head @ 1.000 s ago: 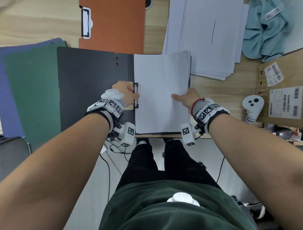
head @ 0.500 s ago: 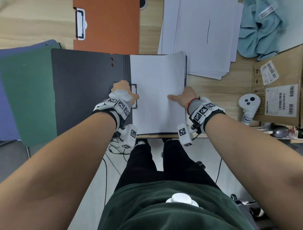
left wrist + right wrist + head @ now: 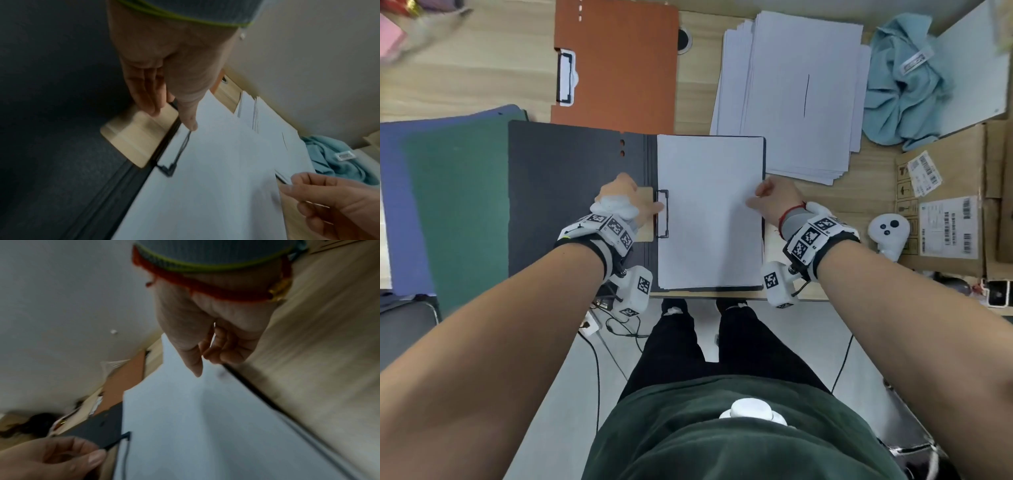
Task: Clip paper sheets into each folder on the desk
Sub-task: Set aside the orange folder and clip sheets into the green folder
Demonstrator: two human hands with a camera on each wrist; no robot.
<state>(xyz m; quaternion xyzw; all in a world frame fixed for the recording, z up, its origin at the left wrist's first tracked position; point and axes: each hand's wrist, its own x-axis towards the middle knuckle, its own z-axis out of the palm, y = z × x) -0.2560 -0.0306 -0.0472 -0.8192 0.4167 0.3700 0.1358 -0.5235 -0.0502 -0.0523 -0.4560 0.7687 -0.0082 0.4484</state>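
Observation:
A black folder [image 3: 565,192] lies open at the desk's near edge, with white paper sheets [image 3: 709,212] flat on its right half. The black wire clip [image 3: 663,219] lies down on the sheets' left margin beside its tan lever plate [image 3: 645,197]. My left hand [image 3: 640,198] has its thumb on the wire clip [image 3: 185,142] and straight fingers [image 3: 148,97] on the plate. My right hand [image 3: 758,195] holds the sheets' right edge, thumb on top [image 3: 193,363] and fingers curled at the edge.
An orange folder [image 3: 619,65] with its own clip lies behind. Green [image 3: 455,205] and blue [image 3: 393,205] folders overlap at left. A loose paper stack [image 3: 798,92], teal cloth [image 3: 904,85], cardboard box [image 3: 941,205] and white controller [image 3: 888,233] sit at right.
The sheets' far edge, curled up before, now lies flat. The clip came down onto the paper. My right hand slid from the page surface out to its right edge.

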